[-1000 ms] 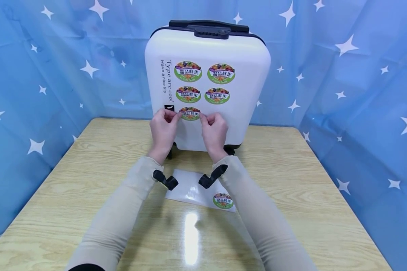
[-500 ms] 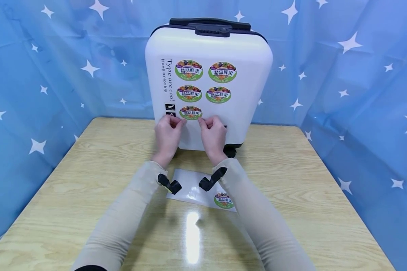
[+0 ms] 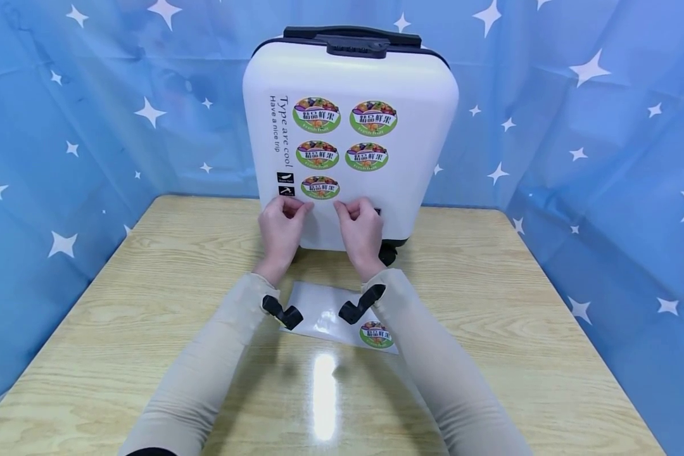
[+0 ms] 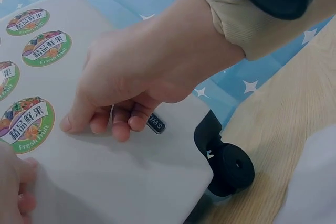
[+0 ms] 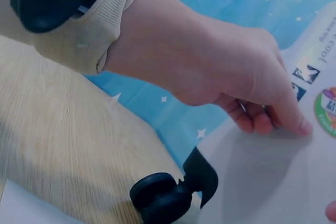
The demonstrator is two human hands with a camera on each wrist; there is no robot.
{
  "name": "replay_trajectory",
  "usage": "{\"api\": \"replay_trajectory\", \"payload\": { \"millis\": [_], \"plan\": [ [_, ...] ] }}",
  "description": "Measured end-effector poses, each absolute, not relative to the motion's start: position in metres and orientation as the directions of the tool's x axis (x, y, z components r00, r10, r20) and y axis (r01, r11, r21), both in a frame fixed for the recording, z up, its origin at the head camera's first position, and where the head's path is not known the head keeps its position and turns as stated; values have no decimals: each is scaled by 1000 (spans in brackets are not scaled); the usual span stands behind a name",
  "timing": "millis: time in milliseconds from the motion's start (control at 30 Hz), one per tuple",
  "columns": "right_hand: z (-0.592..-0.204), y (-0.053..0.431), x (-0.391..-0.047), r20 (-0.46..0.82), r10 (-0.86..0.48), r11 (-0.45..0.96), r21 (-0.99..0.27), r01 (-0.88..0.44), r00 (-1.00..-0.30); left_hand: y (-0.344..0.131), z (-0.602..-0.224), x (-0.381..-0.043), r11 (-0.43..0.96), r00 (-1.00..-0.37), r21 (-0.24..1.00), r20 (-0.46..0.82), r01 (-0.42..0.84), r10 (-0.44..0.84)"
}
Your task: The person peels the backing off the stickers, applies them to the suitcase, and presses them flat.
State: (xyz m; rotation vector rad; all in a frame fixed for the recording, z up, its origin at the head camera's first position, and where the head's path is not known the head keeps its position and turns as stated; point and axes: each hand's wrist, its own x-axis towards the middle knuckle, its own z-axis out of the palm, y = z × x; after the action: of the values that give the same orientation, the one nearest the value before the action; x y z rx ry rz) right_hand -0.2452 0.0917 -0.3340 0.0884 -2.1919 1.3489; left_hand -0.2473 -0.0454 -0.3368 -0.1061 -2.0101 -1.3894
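Note:
A white suitcase (image 3: 399,190) stands upright on the table, its front bearing several oval fruit stickers in two columns. The lowest sticker (image 3: 320,187) lies flat in the left column. Just below its lower left edge is my left hand (image 3: 282,231), fingers loosely curled and thumb tip at the suitcase surface, as the right wrist view also shows. My right hand (image 3: 360,231) is at the sticker's lower right, thumb extended beside its edge and other fingers loosely bent, seen in the left wrist view (image 4: 118,87). Neither hand holds anything.
A white backing sheet (image 3: 313,310) lies on the wooden table (image 3: 148,304) beneath my forearms, with one fruit sticker (image 3: 376,334) on it. A black suitcase wheel (image 4: 233,166) shows at the lower corner. Blue star-patterned cloth (image 3: 91,126) surrounds the table.
Both hands held the lowest sticker's sides a second ago; they have let go and dropped slightly below it. The sticker stays on the suitcase. In the last half second the hands barely moved.

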Motion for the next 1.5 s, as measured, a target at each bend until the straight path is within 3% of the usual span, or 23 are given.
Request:
{"api": "replay_trajectory", "payload": {
  "millis": [500,1267,1500],
  "plan": [
    [-342,100,-239,564,210,520,-756,-396,-799,-44,-341,-237,431,-817,801,537,416,-210],
    [-361,120,-217,579,169,509,-744,-433,-797,-36,-363,-220,487,-906,814,411,315,-101],
    [-366,131,-207,526,145,500,-770,-397,-838,-36,-369,-214,533,-939,799,344,280,-22]
  ]
}}
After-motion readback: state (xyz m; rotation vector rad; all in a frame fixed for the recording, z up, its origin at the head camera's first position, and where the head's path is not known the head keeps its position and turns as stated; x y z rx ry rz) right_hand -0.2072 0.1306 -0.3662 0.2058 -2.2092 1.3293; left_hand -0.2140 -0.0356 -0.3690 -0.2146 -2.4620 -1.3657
